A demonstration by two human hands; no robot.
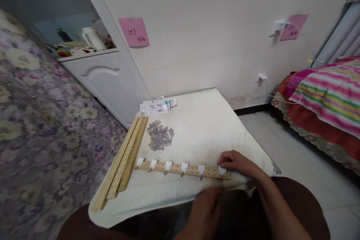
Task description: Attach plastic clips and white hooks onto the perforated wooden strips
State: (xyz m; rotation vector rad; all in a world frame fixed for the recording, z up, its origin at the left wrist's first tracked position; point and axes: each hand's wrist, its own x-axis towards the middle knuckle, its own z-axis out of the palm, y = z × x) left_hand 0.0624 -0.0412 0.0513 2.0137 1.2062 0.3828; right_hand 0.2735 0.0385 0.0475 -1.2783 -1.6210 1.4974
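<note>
A narrow wooden strip with small holes [176, 169] lies across the near part of the cloth-covered table, bearing a row of several white hooks [168, 165] with metal hook ends. At its right end my right hand [235, 163] has curled fingers and thumb closed on the last white adhesive hook [222, 170]. My left hand [206, 207] is low at the table's near edge, below the strip and apart from it. Its fingers are curled in, and whatever is inside them is hidden. A pile of clear-backed metal hooks [161, 135] lies beyond the strip.
Several longer perforated wooden strips [123, 163] lie side by side along the left of the table [202, 120]. Plastic-and-card packets [155, 107] are at the back left. A floral curtain [56, 138] hangs close on the left; a bed [332, 90] stands at right.
</note>
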